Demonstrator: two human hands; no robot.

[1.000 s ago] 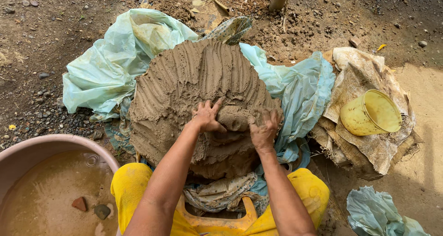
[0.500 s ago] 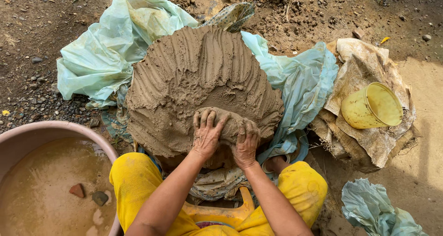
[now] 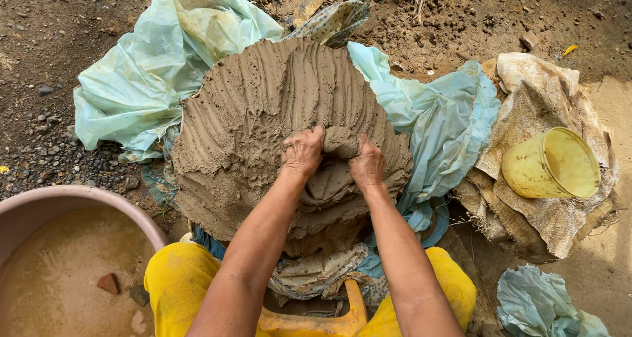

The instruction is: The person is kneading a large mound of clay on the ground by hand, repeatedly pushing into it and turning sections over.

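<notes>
The wet clay mound point(image 3: 263, 113) lies at the centre of the view on pale green plastic sheeting point(image 3: 131, 93), its upper face scored with parallel finger grooves fanning toward 12 o'clock.

Step in hand, as judged from the pose: kneading. A clay lump point(image 3: 340, 141) is raised on the mound's 5 o'clock sector and is pressed between both hands.

Left hand point(image 3: 302, 151): fingers curled and closed against the lump's 9 o'clock side, palm down on the mound. Right hand point(image 3: 367, 164): fingers bent and closed against the lump's 3 o'clock side. Neither hand lifts the lump free; it is joined to the mound beneath. Both hands are coated in clay.

Next move, as a judgement: even pressure from both sides would be required to fold the lump into the mass without tearing it; the clay looks soft and sticky.

Surroundings:
- Pink basin point(image 3: 85, 202) of muddy water at 8 o'clock, stones on its bottom.
- Yellow plastic bucket point(image 3: 550, 162) on its side at 3 o'clock, resting on a woven sack point(image 3: 559, 225).
- Orange plastic stool point(image 3: 316, 320) at 6 o'clock, between the person's knees.
</notes>
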